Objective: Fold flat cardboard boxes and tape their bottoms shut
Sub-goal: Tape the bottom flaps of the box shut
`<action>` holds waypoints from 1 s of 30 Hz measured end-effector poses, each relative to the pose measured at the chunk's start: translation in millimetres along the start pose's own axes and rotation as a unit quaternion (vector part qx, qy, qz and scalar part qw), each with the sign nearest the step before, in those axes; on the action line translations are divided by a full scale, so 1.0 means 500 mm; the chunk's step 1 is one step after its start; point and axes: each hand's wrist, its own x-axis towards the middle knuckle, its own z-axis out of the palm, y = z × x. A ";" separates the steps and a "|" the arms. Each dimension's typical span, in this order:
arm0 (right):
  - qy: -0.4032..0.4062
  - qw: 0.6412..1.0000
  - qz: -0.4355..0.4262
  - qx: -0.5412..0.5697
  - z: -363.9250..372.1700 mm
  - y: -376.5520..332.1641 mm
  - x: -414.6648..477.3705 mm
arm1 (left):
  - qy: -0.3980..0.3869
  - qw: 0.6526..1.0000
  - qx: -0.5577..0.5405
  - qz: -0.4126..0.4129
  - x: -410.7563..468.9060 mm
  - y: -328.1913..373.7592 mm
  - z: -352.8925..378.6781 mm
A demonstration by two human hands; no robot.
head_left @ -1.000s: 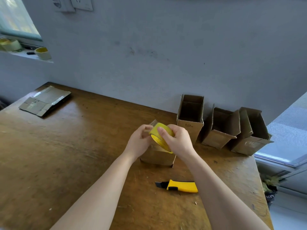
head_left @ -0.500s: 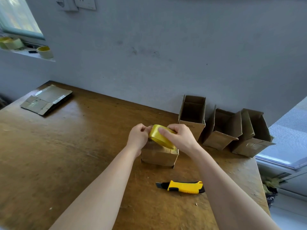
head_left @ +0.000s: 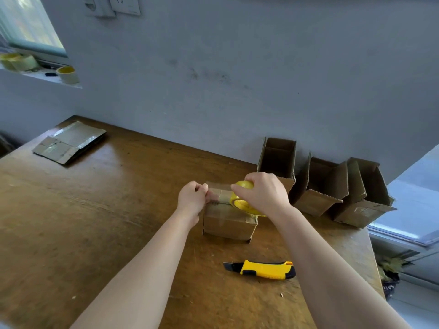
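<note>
A small folded cardboard box [head_left: 226, 223] stands on the wooden table [head_left: 95, 222] with its closed flaps facing up. My right hand [head_left: 263, 192] grips a yellow tape roll [head_left: 244, 203] resting on the box top near its right side. My left hand [head_left: 193, 198] pinches the free tape end at the box's upper left edge. A strip of clear tape [head_left: 222, 193] stretches across the top between my hands.
A yellow utility knife [head_left: 262, 269] lies in front of the box. Three open folded boxes [head_left: 318, 186] stand against the wall at the right. Flat cardboard [head_left: 70, 142] lies at the far left corner. Spare tape rolls [head_left: 67, 74] sit on the window sill. The table's right edge is close.
The tape roll has come down onto the box top and moved right with my right hand. My left hand stayed at the box's left edge, so the tape strip has lengthened.
</note>
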 end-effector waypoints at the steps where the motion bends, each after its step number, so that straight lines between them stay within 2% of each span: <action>1: -0.005 1.000 0.001 -0.013 -0.001 -0.002 0.004 | 0.010 1.000 0.001 -0.001 0.003 -0.001 -0.002; 7: -0.053 0.994 -0.041 -0.091 0.004 -0.033 0.006 | 0.042 0.998 0.045 -0.006 0.013 -0.030 -0.005; 15: -0.054 0.982 -0.062 -0.173 0.025 -0.067 0.010 | 0.030 0.996 0.057 -0.065 0.032 -0.034 -0.010; 22: -0.060 0.982 -0.053 -0.171 0.035 -0.080 0.021 | 0.017 0.993 0.072 -0.094 0.051 -0.040 -0.008; 30: -0.061 0.984 -0.051 -0.161 0.038 -0.079 0.026 | -0.004 0.990 0.111 -0.084 0.051 -0.066 0.011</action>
